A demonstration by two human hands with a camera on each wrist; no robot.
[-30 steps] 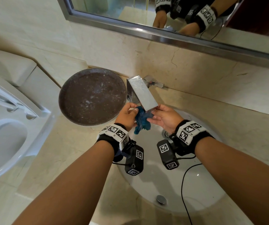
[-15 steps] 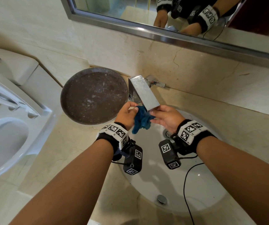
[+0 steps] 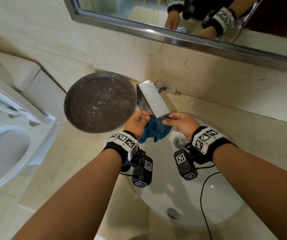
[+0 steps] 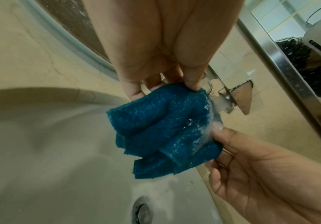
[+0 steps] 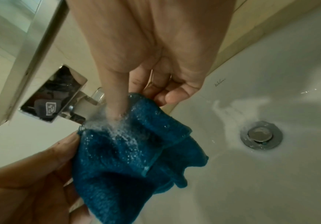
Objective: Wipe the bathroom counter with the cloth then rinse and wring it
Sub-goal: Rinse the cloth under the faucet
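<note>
A blue cloth [image 3: 154, 129] hangs crumpled under the chrome faucet [image 3: 154, 99], over the white sink [image 3: 213, 201]. Water runs onto the cloth [image 5: 129, 145] and splashes off it. My left hand [image 3: 137, 122] pinches the cloth's left top edge [image 4: 165, 121] between thumb and fingers. My right hand [image 3: 179, 122] pinches its right edge, thumb on top in the stream. Both wrist views show the two hands [image 4: 190, 81] [image 5: 117, 110] holding opposite sides of the wet cloth, which sags between them.
A round dark brown tray [image 3: 99, 103] lies on the beige marble counter [image 3: 243, 129] left of the faucet. A toilet [image 3: 5, 135] stands at the far left. The sink drain [image 5: 260, 134] is below the cloth. A mirror [image 3: 191, 18] spans the wall above.
The hands have drawn slightly apart, spreading the cloth wider under the running water. They stay under the spout.
</note>
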